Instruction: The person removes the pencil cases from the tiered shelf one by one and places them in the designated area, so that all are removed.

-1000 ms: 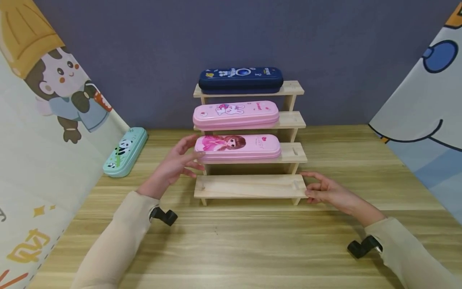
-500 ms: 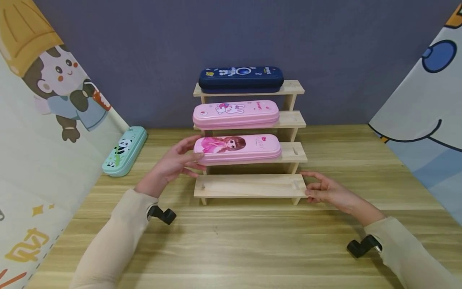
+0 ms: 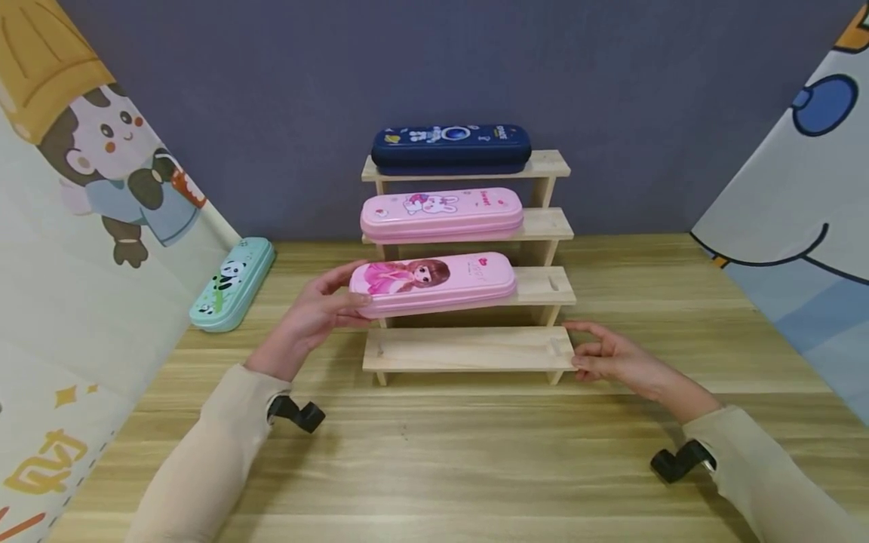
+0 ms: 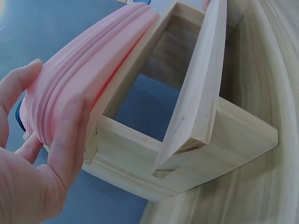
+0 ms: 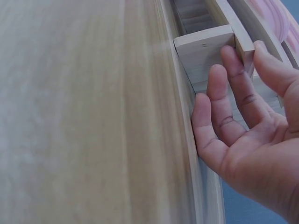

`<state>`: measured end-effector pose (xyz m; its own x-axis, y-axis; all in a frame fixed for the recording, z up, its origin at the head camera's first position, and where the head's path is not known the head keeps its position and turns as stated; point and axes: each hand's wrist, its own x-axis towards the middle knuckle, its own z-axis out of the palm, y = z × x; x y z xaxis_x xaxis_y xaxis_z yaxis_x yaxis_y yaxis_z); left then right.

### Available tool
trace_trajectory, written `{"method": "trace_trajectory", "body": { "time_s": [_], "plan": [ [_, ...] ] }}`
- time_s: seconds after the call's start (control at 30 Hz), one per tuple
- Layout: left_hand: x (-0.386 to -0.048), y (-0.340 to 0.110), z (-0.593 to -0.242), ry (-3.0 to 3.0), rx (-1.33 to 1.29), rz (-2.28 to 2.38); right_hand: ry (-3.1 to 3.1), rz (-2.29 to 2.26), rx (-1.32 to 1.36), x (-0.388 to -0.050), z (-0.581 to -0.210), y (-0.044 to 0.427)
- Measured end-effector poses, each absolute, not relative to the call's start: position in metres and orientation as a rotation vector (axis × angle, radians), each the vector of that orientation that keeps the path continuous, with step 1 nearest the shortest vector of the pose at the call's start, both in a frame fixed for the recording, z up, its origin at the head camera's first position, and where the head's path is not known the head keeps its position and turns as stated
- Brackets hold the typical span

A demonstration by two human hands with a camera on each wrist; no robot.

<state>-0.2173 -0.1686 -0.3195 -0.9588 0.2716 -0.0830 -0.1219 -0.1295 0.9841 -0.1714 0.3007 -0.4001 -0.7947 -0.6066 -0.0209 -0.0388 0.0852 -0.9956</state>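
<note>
My left hand [image 3: 305,320] grips the left end of a pink pencil case [image 3: 468,280] with a long-haired girl on its lid. Thumb and fingers lie on either side of the zipped case in the left wrist view. The case rests at least partly on the third step down of a wooden stepped rack [image 3: 468,349], its left end overhanging. My right hand [image 3: 621,369] holds the right end of the rack's lowest step between thumb and fingers. A pink bunny pencil case [image 3: 468,215] lies on the second step and a dark blue space pencil case [image 3: 455,151] on the top step.
A mint-green panda pencil case [image 3: 234,286] lies at the back left of the wood-grain table [image 3: 468,467], beside the printed left panel [image 3: 81,302]. A dark blue-grey wall [image 3: 645,113] stands behind the rack. Another printed panel [image 3: 794,188] borders the right side.
The pink girl pencil case has slid left along its step and tilted slightly, with my left hand now closed round its end. My right hand stays at the rack.
</note>
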Motion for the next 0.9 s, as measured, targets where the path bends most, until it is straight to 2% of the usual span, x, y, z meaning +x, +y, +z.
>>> {"method": "trace_trajectory", "body": {
  "time_s": [0.9],
  "plan": [
    [-0.190,-0.234,-0.320,1.854,0.216,2.330,1.955,-1.741,-0.592,-0.172,-0.399,0.302]
  ]
}}
